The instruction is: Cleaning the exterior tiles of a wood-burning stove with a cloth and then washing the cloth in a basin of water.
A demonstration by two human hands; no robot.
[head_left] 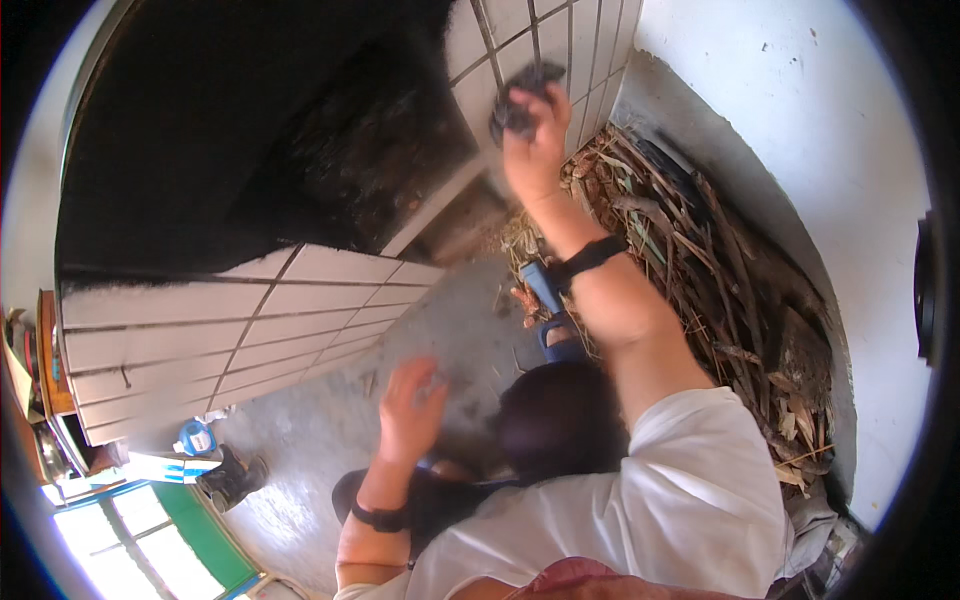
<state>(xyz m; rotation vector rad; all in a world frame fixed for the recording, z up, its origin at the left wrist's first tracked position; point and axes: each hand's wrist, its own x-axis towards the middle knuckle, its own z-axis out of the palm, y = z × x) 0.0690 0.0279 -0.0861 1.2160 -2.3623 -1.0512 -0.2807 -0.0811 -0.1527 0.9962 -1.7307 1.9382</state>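
Observation:
My right hand [538, 150] is raised, its fingers closed over a dark, crumpled wad [517, 116], perhaps a sooty cloth or scouring pad; blur hides which. The wad is at the white-tiled stove wall [506, 26], right beside the blackened opening of the stove [352, 150]. Lower down, my left hand [411, 409] hangs over the concrete floor in front of my body, fingers apart, with nothing visible in it. Soot covers much of the stove front, and a lower band of white tiles [315, 300] runs along its left part.
Dry branches and corn cobs form a firewood pile [705, 262] against the right wall. A blue-handled tool [541, 286] is near my slippered foot [556, 334]. At left on the floor are a blue bottle [196, 437] and dark boots [232, 476]; a green-framed door [199, 536] is beyond.

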